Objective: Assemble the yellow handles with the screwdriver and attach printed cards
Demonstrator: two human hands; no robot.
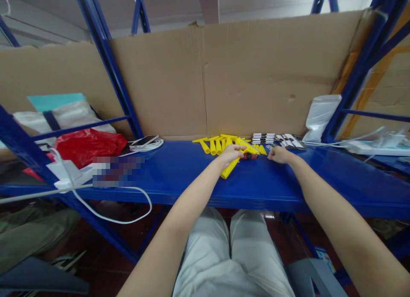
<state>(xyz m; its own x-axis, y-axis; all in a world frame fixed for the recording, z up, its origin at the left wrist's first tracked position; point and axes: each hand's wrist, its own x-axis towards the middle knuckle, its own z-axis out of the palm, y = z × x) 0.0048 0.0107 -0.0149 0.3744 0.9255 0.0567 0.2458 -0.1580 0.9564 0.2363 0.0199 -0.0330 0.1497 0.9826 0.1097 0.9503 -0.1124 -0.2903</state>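
Observation:
My left hand point(233, 155) is wrapped round a yellow T-shaped plastic handle point(229, 170), whose round end points toward me. My right hand point(279, 155) is lowered to the table beside a small pile of tiny metallic pieces point(270, 147). Its fingers are drawn together, and I cannot see what is between them. Just right of my left hand lies a red and black tool point(249, 156), partly covered. Behind that hand several more yellow T-shaped handles point(212, 147) lie in a row. Small yellow wedge-shaped pieces point(260, 149) rest between my hands.
Black-and-white flat packs point(263, 138) and more fanned out point(291, 141) lie along the cardboard back wall point(250, 79). A white pouch point(322, 115) leans by the right post. At left are a red plastic bag point(88, 147), a phone on a coiled cable point(145, 142) and white cords.

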